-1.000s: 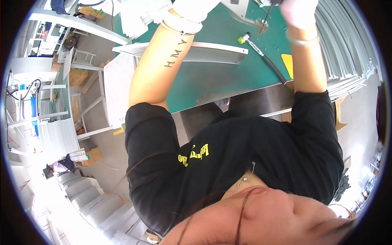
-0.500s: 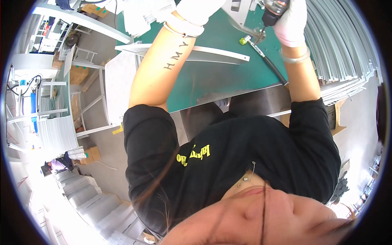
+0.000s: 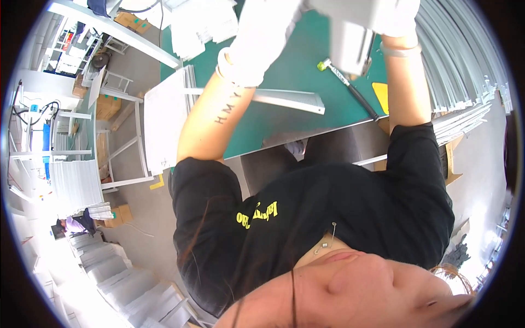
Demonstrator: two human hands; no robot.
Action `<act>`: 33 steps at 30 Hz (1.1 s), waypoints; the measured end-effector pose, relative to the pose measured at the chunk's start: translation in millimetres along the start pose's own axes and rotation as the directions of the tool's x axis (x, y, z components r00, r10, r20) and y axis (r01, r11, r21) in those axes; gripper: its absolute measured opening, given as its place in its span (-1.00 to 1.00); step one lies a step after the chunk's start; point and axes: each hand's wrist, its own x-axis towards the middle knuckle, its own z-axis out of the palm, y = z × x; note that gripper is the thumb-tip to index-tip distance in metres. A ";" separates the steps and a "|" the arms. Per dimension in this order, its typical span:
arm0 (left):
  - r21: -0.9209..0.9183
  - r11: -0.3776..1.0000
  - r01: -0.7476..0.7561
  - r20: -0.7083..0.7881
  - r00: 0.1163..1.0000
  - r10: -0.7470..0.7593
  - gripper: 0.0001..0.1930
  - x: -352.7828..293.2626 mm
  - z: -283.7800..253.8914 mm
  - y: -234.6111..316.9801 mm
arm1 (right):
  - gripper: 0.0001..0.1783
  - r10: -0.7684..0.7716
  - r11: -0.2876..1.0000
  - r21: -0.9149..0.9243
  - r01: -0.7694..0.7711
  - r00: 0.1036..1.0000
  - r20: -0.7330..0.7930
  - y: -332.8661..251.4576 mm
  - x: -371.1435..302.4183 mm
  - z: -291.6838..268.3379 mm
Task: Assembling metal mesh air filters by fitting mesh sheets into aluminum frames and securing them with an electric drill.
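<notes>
My left hand (image 3: 268,38), in a white glove, reaches up beside a pale grey metal bracket (image 3: 350,27). Its fingers are blurred and cut off by the top edge. On the bracket's other side, my gloved right hand (image 3: 402,19) grips the piece, its fingertips hidden behind it. The bracket is raised and smeared by motion, with a slot near its lower end. Below it, a hammer (image 3: 353,90) with a green-tipped head and black handle lies on the green tabletop (image 3: 290,117). Under my left forearm rests a long white perforated metal strip (image 3: 295,100).
A yellow flat piece (image 3: 381,95) lies by my right wrist. Stacked long metal profiles (image 3: 454,60) fill the right side. White sheets or parts (image 3: 191,33) sit at the back left, and a white panel (image 3: 163,117) borders the table's left edge. Cardboard boxes (image 3: 120,213) stand on the floor.
The drill that my right hand held is out of sight. The metal bracket has come up off the table between my hands. The yellow piece now shows beside the hammer.
</notes>
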 end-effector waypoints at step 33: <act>0.757 0.131 -0.641 0.546 0.729 0.413 -0.82 -9.9 34.0 17.7 | -0.26 0.343 0.929 -0.132 -0.345 0.939 -0.034 80.9 -66.8 -80.3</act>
